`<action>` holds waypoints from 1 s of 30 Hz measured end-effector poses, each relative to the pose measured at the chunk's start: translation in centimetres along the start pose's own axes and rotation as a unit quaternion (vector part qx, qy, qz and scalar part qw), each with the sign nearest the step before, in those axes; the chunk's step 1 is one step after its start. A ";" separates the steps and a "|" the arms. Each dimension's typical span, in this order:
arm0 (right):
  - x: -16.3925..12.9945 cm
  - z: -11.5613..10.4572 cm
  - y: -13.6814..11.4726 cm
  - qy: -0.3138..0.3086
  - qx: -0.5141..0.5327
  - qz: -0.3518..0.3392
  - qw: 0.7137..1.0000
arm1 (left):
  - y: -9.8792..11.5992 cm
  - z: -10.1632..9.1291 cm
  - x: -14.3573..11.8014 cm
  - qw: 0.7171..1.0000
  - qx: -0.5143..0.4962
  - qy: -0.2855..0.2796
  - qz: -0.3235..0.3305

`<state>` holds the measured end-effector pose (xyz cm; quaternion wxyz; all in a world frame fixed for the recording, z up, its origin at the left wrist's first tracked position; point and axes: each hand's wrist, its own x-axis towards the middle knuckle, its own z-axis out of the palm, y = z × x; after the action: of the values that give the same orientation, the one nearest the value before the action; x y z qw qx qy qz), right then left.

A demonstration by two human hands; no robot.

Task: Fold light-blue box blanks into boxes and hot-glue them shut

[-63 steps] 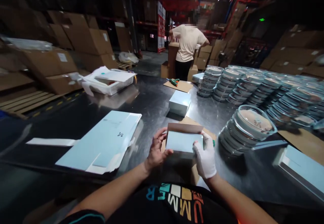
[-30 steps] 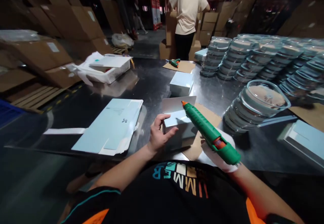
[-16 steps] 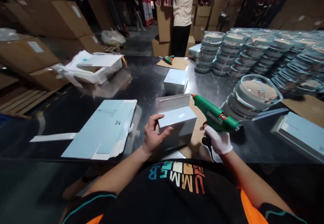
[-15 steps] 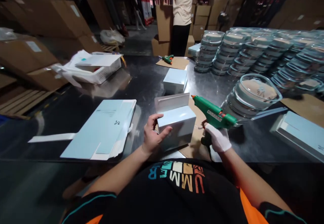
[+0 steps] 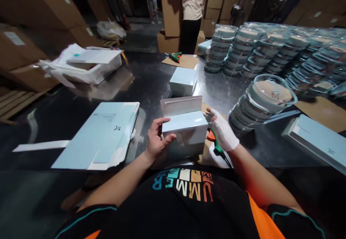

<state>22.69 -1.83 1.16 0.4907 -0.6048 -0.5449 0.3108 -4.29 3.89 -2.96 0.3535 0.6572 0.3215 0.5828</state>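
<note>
Left hand point(image 5: 155, 141) fingers grasping pale blue box point(image 5: 186, 131) at near bench point(image 5: 151, 84) edge; gloved right hand point(image 5: 223, 134) flat against box side, fingers released, glue gun point(image 5: 214, 142) beneath.

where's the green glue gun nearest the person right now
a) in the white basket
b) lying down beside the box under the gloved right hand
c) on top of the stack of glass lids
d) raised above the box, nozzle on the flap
b: the glue gun lies low beside the pale blue box, just under the gloved right hand, while the bare left hand grips the box's other side.
</note>
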 end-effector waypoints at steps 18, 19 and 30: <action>-0.8 0.1 0.9 -0.192 -0.094 -0.384 0.899 | -0.8 -2.5 2.6 0.956 -0.033 -0.162 0.241; -0.9 0.1 0.5 -0.203 -0.094 -0.387 0.894 | -0.7 -2.8 2.8 0.948 -0.029 -0.182 0.261; -2.5 1.9 2.4 -0.128 -0.068 -0.277 0.950 | -0.2 -3.4 2.4 0.948 -0.044 -0.217 0.229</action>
<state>21.25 -3.60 -2.16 0.4409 -0.4174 -0.7691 0.1998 -7.38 6.33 -1.55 0.3002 0.8075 0.0516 0.5050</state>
